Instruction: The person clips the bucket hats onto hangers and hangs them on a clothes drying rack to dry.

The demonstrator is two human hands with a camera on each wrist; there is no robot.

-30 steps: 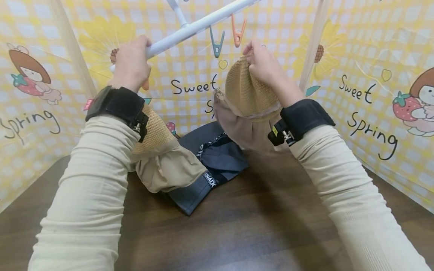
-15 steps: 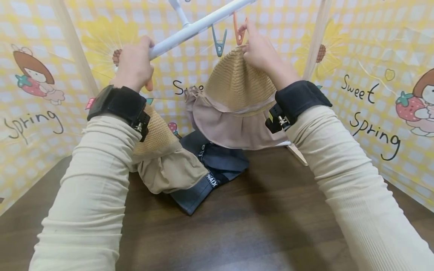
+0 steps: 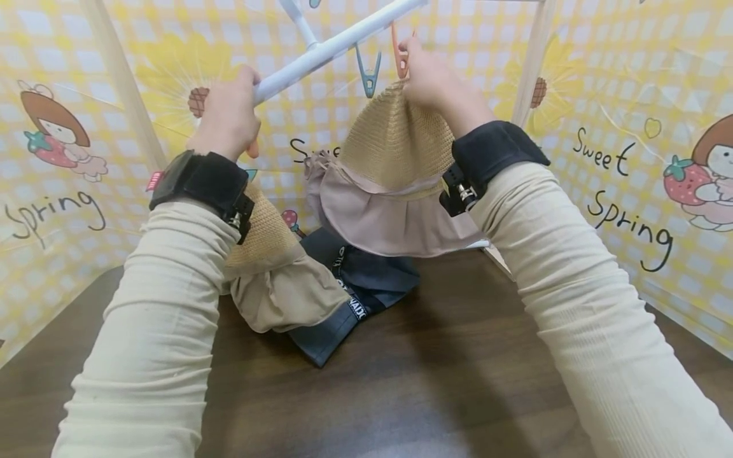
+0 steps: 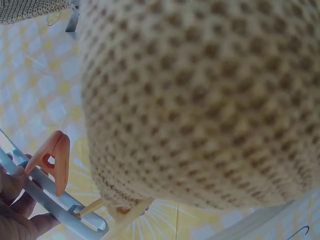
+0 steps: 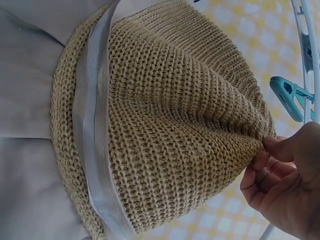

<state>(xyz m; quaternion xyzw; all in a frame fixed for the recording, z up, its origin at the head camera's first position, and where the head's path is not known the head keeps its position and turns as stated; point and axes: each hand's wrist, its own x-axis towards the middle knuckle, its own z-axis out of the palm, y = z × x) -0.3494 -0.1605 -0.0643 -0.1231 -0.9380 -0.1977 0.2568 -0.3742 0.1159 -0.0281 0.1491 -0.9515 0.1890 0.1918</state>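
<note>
My left hand (image 3: 229, 114) grips the white rail of a hanging rack (image 3: 338, 48). From a clip on that rail hangs a straw hat with a beige cloth brim (image 3: 286, 289), its knitted crown filling much of the left wrist view. With my right hand (image 3: 432, 76) I pinch the crown tip of a second straw hat (image 5: 185, 115), which has a pinkish brim (image 3: 395, 222). That tip is just below an orange clip (image 3: 399, 57) on the rail, close to my fingers. Whether the clip grips the hat, I cannot tell.
A teal clip (image 3: 368, 76) hangs from the rail left of the orange one. Another orange clip (image 4: 57, 160) is beside my left hand. A dark hat with white lettering (image 3: 378, 273) lies on the brown wooden table (image 3: 366, 401). Yellow checked cloth surrounds the back and sides.
My right hand has carried the pink-brimmed hat left and upward, to the orange clip. The hat's front has turned more towards me. My left hand stays on the rail.
</note>
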